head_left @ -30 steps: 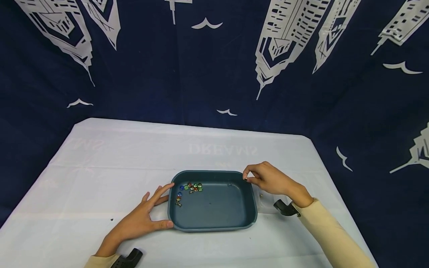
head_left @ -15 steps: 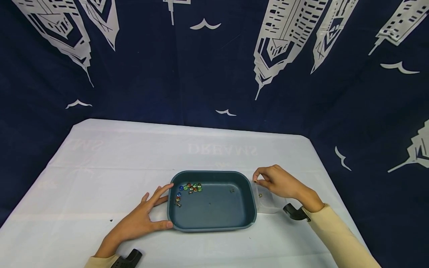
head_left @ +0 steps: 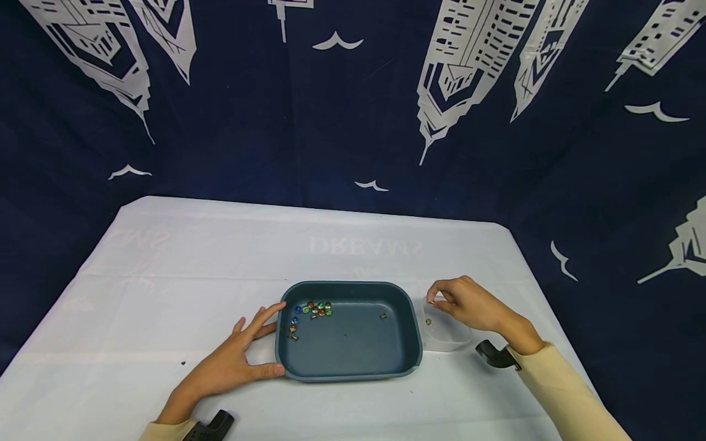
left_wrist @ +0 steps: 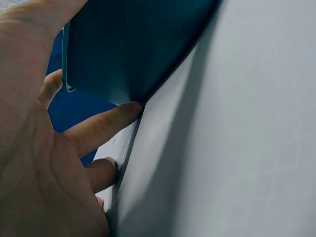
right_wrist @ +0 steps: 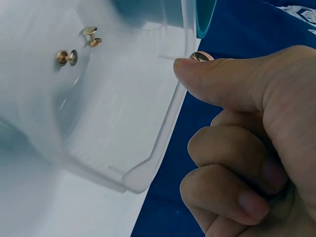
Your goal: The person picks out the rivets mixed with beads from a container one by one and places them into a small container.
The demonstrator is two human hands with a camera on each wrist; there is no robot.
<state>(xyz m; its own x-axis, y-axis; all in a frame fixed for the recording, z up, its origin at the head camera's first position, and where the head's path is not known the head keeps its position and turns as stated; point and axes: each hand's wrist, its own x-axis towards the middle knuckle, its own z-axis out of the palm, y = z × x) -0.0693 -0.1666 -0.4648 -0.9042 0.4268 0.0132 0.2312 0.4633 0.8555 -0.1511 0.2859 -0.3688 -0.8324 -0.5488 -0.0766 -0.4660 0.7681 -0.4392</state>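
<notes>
In right hand (head_left: 473, 302), pinching a stud (right_wrist: 202, 56); with left hand (head_left: 234, 362) loosely spread, touching tray (head_left: 353, 352). Got two boxed, probably more left

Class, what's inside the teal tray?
Red, green, blue beads and golden studs lie at left in the tray; a small shape at right is unclear. Anything beneath the beads is hidden.

Small gold stud (right_wrist: 201, 56), mostly hidden, pinched in right hand (head_left: 471, 301) at a clear plastic box (head_left: 447, 335). Box sits just beside the right end of a teal tray (head_left: 358, 352), rounded-cornered, lying flat, left hand (head_left: 228, 361) touching its left end.
</notes>
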